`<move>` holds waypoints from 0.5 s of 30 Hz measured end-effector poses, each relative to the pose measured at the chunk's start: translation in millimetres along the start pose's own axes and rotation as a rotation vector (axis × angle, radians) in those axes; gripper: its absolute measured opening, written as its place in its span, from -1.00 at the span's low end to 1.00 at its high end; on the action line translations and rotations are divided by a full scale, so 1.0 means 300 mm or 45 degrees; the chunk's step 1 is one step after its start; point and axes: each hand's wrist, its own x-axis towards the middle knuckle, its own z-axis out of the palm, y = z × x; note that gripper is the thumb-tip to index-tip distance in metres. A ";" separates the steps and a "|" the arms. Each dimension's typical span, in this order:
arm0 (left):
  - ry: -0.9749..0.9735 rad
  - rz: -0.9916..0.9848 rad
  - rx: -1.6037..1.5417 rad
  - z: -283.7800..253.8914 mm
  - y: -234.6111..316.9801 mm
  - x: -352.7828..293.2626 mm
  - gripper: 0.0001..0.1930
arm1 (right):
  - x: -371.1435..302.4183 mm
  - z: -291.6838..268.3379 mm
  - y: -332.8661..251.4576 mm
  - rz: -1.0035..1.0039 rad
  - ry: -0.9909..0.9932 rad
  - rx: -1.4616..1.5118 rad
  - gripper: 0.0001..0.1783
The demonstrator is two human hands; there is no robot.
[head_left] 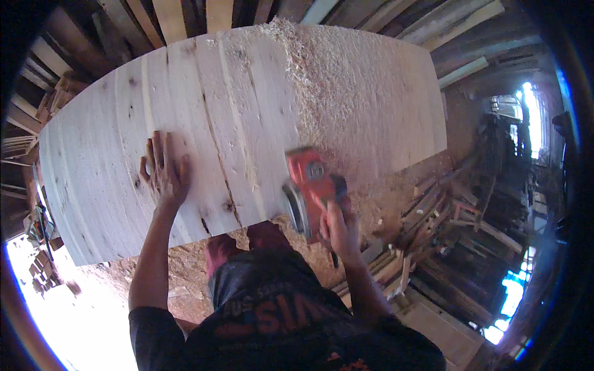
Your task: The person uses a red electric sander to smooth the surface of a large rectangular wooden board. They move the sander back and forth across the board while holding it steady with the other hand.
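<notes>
A large pale wooden panel (117,154) made of joined boards spans the view, with dark knots and a long dark crack (213,136) running across it. On its left half my left hand (164,170) lies flat with the fingers spread, holding nothing. My right hand (337,229) is wrapped round the rear handle of a red electric hand planer (307,173). The planer sits over the panel's near edge, right of the middle; its underside is hidden. Curled wood shavings (303,80) lie in a thick band beyond the planer and thinly over the panel's right part.
Planks (170,21) lean or lie in rows beyond the panel's far edge. Lumber offcuts (427,204) are piled at the right. More shavings (377,213) cover the ground by my legs. At the lower left, small wood blocks (42,271) lie in bright light.
</notes>
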 end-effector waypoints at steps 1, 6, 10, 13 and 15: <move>-0.030 -0.016 0.026 -0.002 -0.001 0.001 -0.29 | 0.095 0.018 -0.065 0.000 -0.075 0.066 -0.49; -0.024 -0.013 0.020 -0.015 0.000 0.007 -0.30 | 0.673 0.199 -0.503 -0.458 -0.248 -0.207 -0.17; -0.035 -0.006 0.031 -0.026 -0.002 0.014 -0.30 | 0.877 0.260 -0.647 -0.484 -0.373 -0.074 -0.20; -0.051 0.010 0.079 -0.021 -0.007 0.013 -0.31 | 0.705 0.136 -0.492 -0.344 -0.421 -0.178 -0.30; -0.039 0.027 0.032 -0.011 -0.007 0.007 -0.32 | 0.475 0.003 -0.314 -0.203 -0.230 -0.282 -0.31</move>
